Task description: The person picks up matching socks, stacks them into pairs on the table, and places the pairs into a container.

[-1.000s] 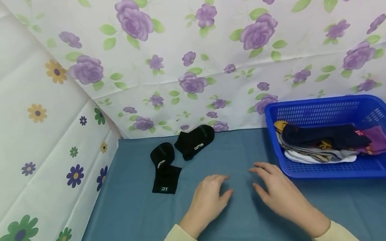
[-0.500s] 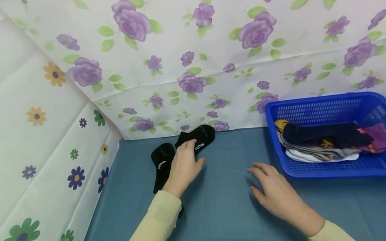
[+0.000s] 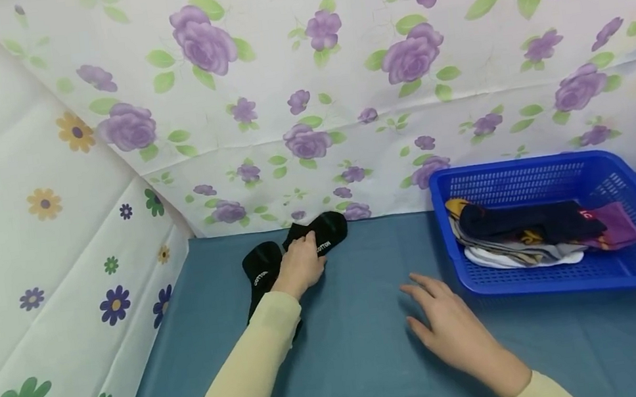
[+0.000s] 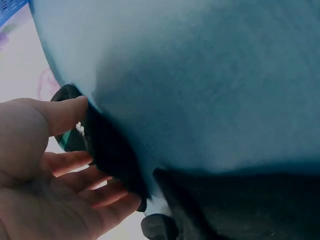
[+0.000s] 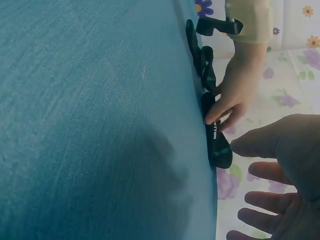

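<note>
Two black socks lie at the back left of the blue cloth. My left hand [image 3: 301, 263] is over the right-hand sock [image 3: 330, 229], marked COTTON in white. In the left wrist view its thumb [image 4: 75, 107] and spread fingers [image 4: 82, 177] sit at opposite sides of the dark fabric, with a wide gap between them. The other sock [image 3: 261, 265] lies just to the left, its lower part hidden behind my left wrist and sleeve. My right hand [image 3: 449, 325] hovers with relaxed, parted fingers over the cloth, between the socks and the basket, holding nothing.
A blue plastic basket [image 3: 543, 287] stands on the right. Inside are a dark navy sock [image 3: 529, 222], a purple piece [image 3: 619, 224] and grey and white fabric. Floral sheets [image 3: 303, 81] rise behind and on the left of the blue cloth [image 3: 370, 377].
My left hand has moved forward and left from the middle of the cloth down to the right-hand black sock. My right hand has stayed nearly in place. The head view has shifted slightly.
</note>
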A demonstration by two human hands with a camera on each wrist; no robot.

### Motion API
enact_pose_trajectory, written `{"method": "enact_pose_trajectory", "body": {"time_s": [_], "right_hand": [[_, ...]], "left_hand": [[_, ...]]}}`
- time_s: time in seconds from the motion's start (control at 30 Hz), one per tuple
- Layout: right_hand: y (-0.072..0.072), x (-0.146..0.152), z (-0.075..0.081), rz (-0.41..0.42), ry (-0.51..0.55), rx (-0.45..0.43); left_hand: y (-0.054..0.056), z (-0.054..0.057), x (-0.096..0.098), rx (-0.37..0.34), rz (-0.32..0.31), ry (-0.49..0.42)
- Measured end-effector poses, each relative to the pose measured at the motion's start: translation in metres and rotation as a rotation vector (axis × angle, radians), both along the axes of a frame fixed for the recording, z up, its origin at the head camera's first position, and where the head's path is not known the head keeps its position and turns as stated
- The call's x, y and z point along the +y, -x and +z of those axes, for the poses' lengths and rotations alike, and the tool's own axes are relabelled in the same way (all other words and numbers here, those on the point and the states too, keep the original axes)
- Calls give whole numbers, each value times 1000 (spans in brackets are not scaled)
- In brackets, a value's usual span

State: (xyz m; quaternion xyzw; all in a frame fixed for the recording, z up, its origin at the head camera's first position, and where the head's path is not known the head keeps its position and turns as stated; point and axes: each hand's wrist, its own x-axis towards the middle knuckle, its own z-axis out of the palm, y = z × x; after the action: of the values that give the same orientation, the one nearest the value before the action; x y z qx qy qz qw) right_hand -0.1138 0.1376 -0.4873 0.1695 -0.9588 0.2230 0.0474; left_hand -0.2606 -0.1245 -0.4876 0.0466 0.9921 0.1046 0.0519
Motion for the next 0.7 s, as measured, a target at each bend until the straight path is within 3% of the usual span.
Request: {"method": "enact_pose_trajectory", "body": {"time_s": [0.2,0.43,0.57,0.7], "right_hand": [[-4,-2,0,8,12,-6],[-5,-5,0,20,12,-7],[-5,-7,1,24,16,-11],[-4,-9,2,27,12,-37]], "left_hand": [[-17,-4,4,112,-79,107],[-43,-11,9,221,-168,91],[-60,-6,14,221,-186,-23],[-75,9,23,186,-191,-265]]}}
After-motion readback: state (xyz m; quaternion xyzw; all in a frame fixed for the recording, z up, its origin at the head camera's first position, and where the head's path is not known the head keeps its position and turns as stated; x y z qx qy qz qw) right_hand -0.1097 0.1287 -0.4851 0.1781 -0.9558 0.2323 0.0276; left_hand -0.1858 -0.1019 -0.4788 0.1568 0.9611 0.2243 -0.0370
